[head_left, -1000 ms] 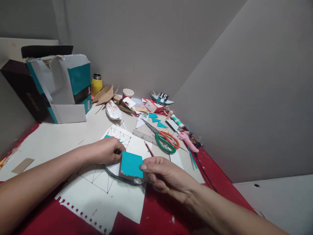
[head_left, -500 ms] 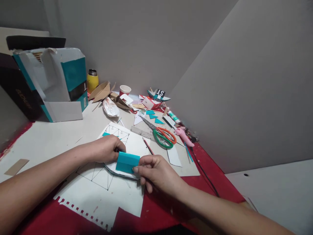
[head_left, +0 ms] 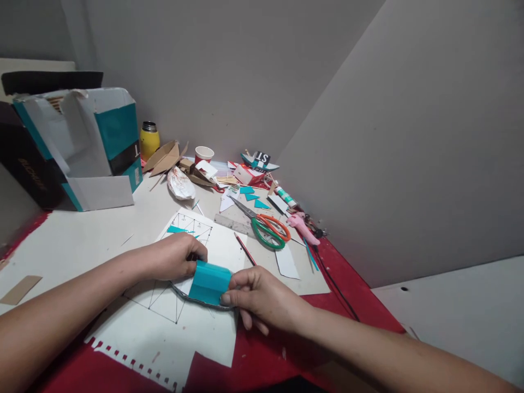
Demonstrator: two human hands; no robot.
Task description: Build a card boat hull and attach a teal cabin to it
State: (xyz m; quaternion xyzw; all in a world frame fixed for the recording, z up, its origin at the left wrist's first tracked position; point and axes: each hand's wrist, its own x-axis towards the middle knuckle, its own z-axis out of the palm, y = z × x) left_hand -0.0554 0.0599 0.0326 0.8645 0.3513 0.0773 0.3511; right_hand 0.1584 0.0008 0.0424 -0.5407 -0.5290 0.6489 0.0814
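Note:
Between my two hands is a small teal card piece (head_left: 210, 283) with a lengthwise crease. My left hand (head_left: 176, 256) is closed at its upper left corner, thumb and bent forefinger pinching the edge. My right hand (head_left: 257, 295) grips its right side, thumb on the front and the other fingers behind. Just below the card runs a curved dark edge (head_left: 184, 295) of another piece, mostly hidden. Under both hands lies a drawing sheet (head_left: 135, 338) with ruled triangles and a torn perforated edge. A narrow teal scrap (head_left: 176, 230) lies beyond my left hand.
Orange-and-green scissors (head_left: 268, 232), a clear ruler (head_left: 233, 224) and a pencil (head_left: 244, 248) lie beyond my right hand. A pink glue gun (head_left: 303, 228) with a cord is at right. A big open box (head_left: 102, 191) stands left; a yellow bottle (head_left: 149, 141) and paper cup (head_left: 203, 154) are behind.
The teal card has tilted and come down, close to the curved dark edge. Both hands still hold it. The whole view has shifted slightly.

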